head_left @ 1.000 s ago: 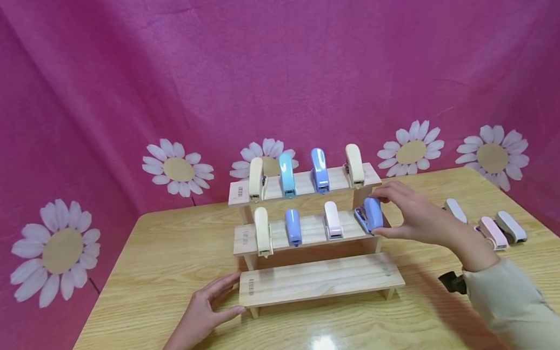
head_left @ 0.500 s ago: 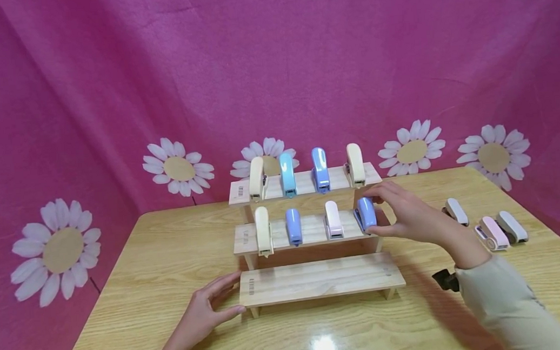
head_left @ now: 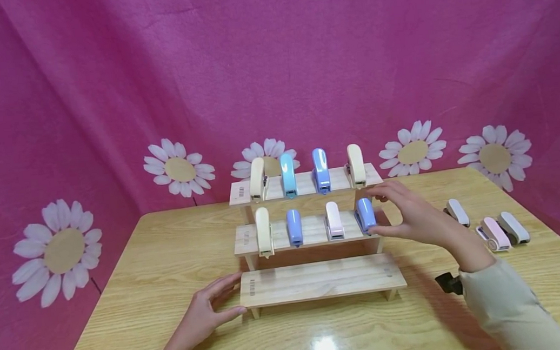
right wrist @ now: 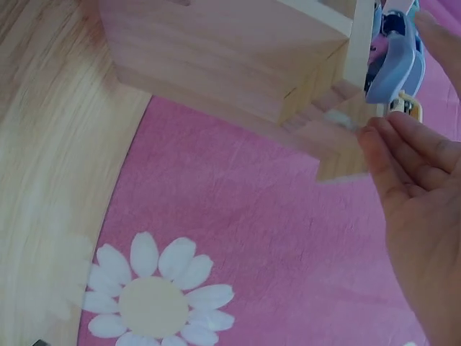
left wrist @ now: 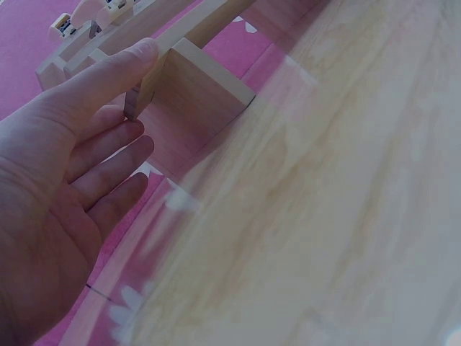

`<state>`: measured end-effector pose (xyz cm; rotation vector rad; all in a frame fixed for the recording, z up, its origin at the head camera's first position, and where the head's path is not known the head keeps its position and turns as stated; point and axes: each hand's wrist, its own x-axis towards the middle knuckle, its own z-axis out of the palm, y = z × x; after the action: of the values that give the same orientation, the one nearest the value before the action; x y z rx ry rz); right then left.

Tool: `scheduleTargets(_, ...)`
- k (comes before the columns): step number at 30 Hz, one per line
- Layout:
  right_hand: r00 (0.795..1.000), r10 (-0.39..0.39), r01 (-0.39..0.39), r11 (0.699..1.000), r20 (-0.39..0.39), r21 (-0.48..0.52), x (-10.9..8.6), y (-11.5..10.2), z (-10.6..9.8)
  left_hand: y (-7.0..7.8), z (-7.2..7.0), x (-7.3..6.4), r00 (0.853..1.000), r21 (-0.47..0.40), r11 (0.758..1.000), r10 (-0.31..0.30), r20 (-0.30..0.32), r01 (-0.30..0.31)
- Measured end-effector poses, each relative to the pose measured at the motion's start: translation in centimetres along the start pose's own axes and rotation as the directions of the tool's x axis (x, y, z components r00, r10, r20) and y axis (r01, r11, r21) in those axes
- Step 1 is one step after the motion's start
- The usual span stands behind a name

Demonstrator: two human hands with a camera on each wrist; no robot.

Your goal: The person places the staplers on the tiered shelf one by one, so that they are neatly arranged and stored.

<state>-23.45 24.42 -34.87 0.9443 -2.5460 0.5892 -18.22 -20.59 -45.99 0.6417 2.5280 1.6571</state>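
My right hand (head_left: 419, 217) stands at the right end of the middle shelf, with thumb and fingers spread apart around a blue stapler (head_left: 365, 214). The thumb tip is right by its front end; in the right wrist view the fingertips (right wrist: 378, 130) sit just off the stapler (right wrist: 395, 68). To its left on that shelf stand a pink stapler (head_left: 334, 220), another blue stapler (head_left: 294, 227) and a cream stapler (head_left: 264, 230). My left hand (head_left: 202, 316) grips the left end of the lowest shelf of the wooden stand (head_left: 321, 280), thumb at its front corner, fingers behind.
The top shelf (head_left: 273, 187) carries cream, turquoise, blue and cream staplers in a row. On the table (head_left: 178, 247) at the right lie a pink stapler (head_left: 496, 233) and two greyish-white ones (head_left: 514, 226). A magenta cloth (head_left: 272, 61) with daisies hangs behind.
The blue stapler at the right end of the middle shelf has turned from slanted to nearly in line with the others. My right fingers have since loosened from it. My left hand stays put.
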Motion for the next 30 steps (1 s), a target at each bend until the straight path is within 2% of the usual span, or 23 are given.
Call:
scheduleTargets(6,0.986,-0.082,0.076,0.996,-0.148,-0.046,-1.1,1.0,-0.4,0.0,0.0,0.0,1.0,-0.001,1.0,-0.012,0.003,0.012)
scheduleTargets(10,0.974,-0.083,0.073,0.996,-0.209,-0.057,-2.3,2.1,-1.0,0.0,0.0,0.0,1.0,0.0,1.0,-0.012,0.001,0.012)
scheduleTargets(18,0.969,0.06,-0.077,0.995,-0.239,-0.065,-5.6,4.7,-2.3,0.0,-0.1,-0.1,1.0,-0.008,1.0,0.0,-0.002,0.0)
scheduleTargets(23,0.955,0.162,-0.173,0.985,-0.25,-0.025,-7.8,6.5,-2.9,0.1,-0.1,-0.1,1.0,0.002,1.0,0.008,-0.004,-0.008)
scheduleTargets(27,0.949,0.184,-0.19,0.982,-0.256,0.001,-9.6,7.9,-3.5,0.1,0.0,-0.1,1.0,0.009,1.0,0.011,-0.006,-0.011)
scheduleTargets(30,0.946,0.204,-0.216,0.976,-0.252,-0.02,-11.1,8.8,-4.0,0.0,0.0,-0.1,1.0,0.008,1.0,0.021,-0.007,-0.021)
